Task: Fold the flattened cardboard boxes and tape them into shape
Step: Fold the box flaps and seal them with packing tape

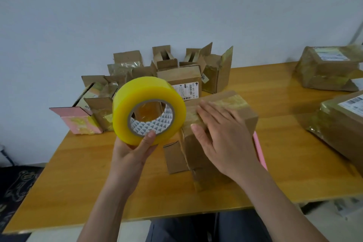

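Room: a plain pale wall (176,6) stood behind an orange-brown wooden table (78,173).
Far boxes: a cluster of open cardboard boxes (172,68) sat against the wall, a pink box (78,122) at its left.
Left hand (131,155): gripped a yellow tape roll (145,108), thumb at the core.
Box (216,124): brown, taped on top, mid-table.
Right hand (222,133): lay flat on it, fingers straight.
Right edge: taped parcels (330,68).

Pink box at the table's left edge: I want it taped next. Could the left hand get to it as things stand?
Probably not yet: the path to the pink box looks open, but the left hand is gripping the tape roll, so it would have to put that down first.
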A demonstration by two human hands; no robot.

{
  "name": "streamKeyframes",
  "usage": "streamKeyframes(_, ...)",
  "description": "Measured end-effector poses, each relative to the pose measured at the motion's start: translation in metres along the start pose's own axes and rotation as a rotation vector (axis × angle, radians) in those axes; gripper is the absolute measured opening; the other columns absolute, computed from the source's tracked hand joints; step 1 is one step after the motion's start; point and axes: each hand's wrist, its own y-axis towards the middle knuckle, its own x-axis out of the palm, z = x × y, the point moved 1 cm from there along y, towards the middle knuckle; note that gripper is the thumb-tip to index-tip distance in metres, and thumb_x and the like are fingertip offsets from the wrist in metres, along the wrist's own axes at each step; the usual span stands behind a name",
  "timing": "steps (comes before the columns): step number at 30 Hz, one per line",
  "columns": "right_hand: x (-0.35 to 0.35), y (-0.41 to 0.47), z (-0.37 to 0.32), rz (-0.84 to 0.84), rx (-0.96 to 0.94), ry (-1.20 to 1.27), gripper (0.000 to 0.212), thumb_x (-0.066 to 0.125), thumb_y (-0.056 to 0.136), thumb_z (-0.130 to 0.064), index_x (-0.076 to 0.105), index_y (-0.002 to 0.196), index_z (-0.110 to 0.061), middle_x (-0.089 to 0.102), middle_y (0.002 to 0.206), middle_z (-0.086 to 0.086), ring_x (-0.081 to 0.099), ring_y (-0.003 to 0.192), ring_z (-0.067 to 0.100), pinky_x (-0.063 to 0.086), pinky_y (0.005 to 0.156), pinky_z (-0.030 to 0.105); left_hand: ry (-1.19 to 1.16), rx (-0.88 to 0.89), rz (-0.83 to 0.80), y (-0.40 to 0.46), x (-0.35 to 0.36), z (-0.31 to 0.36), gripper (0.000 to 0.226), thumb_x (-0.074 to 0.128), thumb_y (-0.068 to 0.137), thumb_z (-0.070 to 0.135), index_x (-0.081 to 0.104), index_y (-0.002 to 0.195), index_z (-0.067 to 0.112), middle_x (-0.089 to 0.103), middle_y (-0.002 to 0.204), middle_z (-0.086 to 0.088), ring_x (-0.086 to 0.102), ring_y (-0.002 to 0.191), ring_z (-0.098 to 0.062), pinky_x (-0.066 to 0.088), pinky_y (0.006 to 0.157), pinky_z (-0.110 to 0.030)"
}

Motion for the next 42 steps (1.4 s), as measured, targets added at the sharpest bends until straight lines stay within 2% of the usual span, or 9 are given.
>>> streamKeyframes(11, 0.000, 0.008, 0.019, -0.014, -0.024, 0.083, 0.072, 0.005, 0.097, -0.063, 0.047, 0.143, -0.027, 0.041, 0.151, -0.014, 0.031, 0.141, 0.002, 0.011, 0.112, 0.025, 0.069, -0.038, 0.036, -0.016, -0.033, -0.011, 0.092, 0.093, 0.046, 0.054, 0.058, 0.125, 0.020, 0.070, 0.118, -0.005, 0.066, 0.111, -0.023, 0.058, 0.080, -0.029)
streamKeyframes(15, -0.001, 0.017, 0.025, -0.036, -0.045, 0.105, 0.080, -0.001, 0.093, -0.070, 0.046, 0.143, -0.030, 0.040, 0.151, -0.015, 0.030, 0.142, 0.001, 0.015, 0.118, 0.032, 0.123, -0.076, 0.063, -0.025, -0.043, -0.020, 0.100, 0.093, 0.042, 0.059, 0.058, 0.126, 0.017, 0.071, 0.114, -0.006, 0.067, 0.108, -0.025, 0.057, 0.083, -0.037)
streamKeyframes(19, -0.005, 0.020, 0.017, -0.087, -0.052, 0.034, 0.100, 0.003, 0.077, -0.087, 0.040, 0.147, -0.026, 0.033, 0.156, -0.012, 0.025, 0.145, 0.006, 0.006, 0.117, 0.031, 0.331, -0.021, 0.013, -0.028, -0.038, -0.028, 0.076, 0.086, 0.070, 0.033, 0.048, 0.136, 0.023, 0.067, 0.117, 0.005, 0.064, 0.106, -0.011, 0.056, 0.078, -0.023)
streamKeyframes(22, -0.004, 0.015, 0.012, -0.091, -0.064, -0.058, 0.109, 0.008, 0.072, -0.092, 0.033, 0.151, -0.022, 0.026, 0.159, -0.007, 0.020, 0.148, 0.010, 0.004, 0.122, 0.037, 0.371, -0.014, 0.013, -0.029, -0.036, -0.024, 0.070, 0.079, 0.067, 0.025, 0.048, 0.128, 0.034, 0.063, 0.116, 0.008, 0.064, 0.104, -0.010, 0.057, 0.072, -0.022)
streamKeyframes(26, 0.008, 0.013, 0.010, -0.002, -0.083, 0.022, 0.092, 0.026, 0.082, -0.080, 0.041, 0.147, -0.017, 0.036, 0.156, -0.002, 0.028, 0.145, 0.013, 0.009, 0.121, 0.038, 0.534, 0.002, -0.010, -0.030, -0.032, -0.013, 0.055, 0.076, 0.065, 0.036, 0.050, 0.113, 0.034, 0.060, 0.113, 0.006, 0.062, 0.103, -0.016, 0.056, 0.067, -0.019)
streamKeyframes(29, 0.017, 0.015, 0.012, 0.058, -0.104, 0.160, 0.073, 0.038, 0.086, -0.067, 0.048, 0.142, -0.021, 0.042, 0.152, -0.004, 0.032, 0.142, 0.011, 0.010, 0.121, 0.040, 0.650, 0.102, -0.040, -0.025, -0.024, -0.002, 0.064, 0.075, 0.065, 0.041, 0.044, 0.121, 0.046, 0.048, 0.123, 0.024, 0.055, 0.108, -0.005, 0.056, 0.068, -0.017)
streamKeyframes(31, 0.021, 0.018, 0.015, 0.081, -0.114, 0.207, 0.066, 0.041, 0.087, -0.062, 0.052, 0.139, -0.024, 0.044, 0.150, -0.007, 0.033, 0.140, 0.009, 0.011, 0.120, 0.040, 0.717, 0.140, -0.085, -0.022, -0.017, 0.004, 0.065, 0.071, 0.067, 0.044, 0.041, 0.124, 0.054, 0.038, 0.124, 0.037, 0.050, 0.108, 0.001, 0.056, 0.068, -0.015)
streamKeyframes(36, 0.023, 0.025, 0.023, 0.101, -0.113, 0.269, 0.062, 0.038, 0.088, -0.060, 0.056, 0.136, -0.026, 0.046, 0.148, -0.010, 0.033, 0.139, 0.008, 0.011, 0.116, 0.037, 0.754, 0.109, -0.126, -0.021, -0.014, 0.010, 0.055, 0.065, 0.069, 0.052, 0.043, 0.119, 0.062, 0.044, 0.116, 0.037, 0.055, 0.103, -0.002, 0.056, 0.064, -0.018)
streamKeyframes(42, 0.028, 0.030, 0.024, 0.135, -0.095, 0.388, 0.058, 0.039, 0.087, -0.053, 0.058, 0.134, -0.024, 0.048, 0.145, -0.012, 0.030, 0.138, 0.007, -0.015, 0.116, 0.028, 0.928, 0.104, -0.139, -0.026, -0.007, 0.015, 0.053, 0.057, 0.064, 0.070, 0.042, 0.115, 0.068, 0.046, 0.107, 0.036, 0.057, 0.091, 0.001, 0.059, 0.065, -0.025)
